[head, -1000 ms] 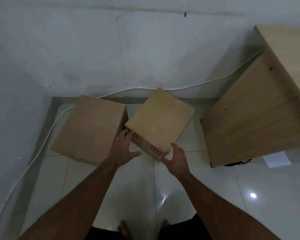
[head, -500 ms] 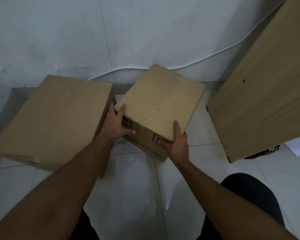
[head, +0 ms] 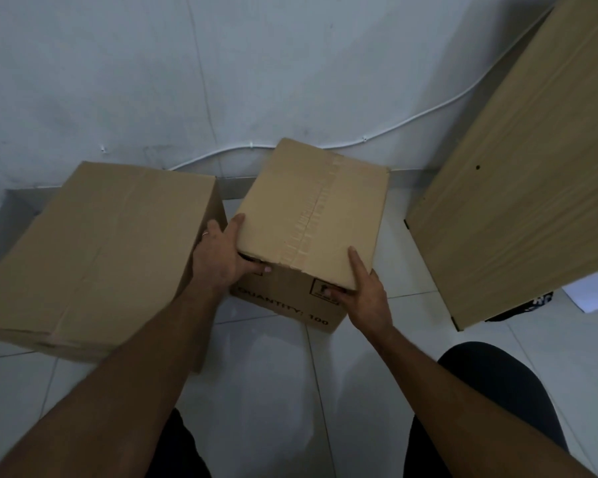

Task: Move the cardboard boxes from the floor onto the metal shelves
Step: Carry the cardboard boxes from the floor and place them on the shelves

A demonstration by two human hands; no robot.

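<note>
At twelve o'clock on the floor [head: 263,391], both hands had newly clamped the smaller box [head: 311,222], left hand [head: 221,257] and right hand [head: 366,298] on opposite near corners, so lifting looked imminent.

Plain tan-brown cardboard on the small box [head: 311,219], with a paler strip of tape running down its top and dark print reading "QUANTITY: 100" on the front face. The big box [head: 107,250] shows the same tan, unmarked. The floor [head: 266,391] is glossy white tile with thin grey lines. The wall [head: 221,70] is pale grey-white and smudged, a white cable [head: 411,120] crossing it. The panel [head: 518,188] is light wood grain. There's a silver ring on the left hand [head: 218,257].
</note>
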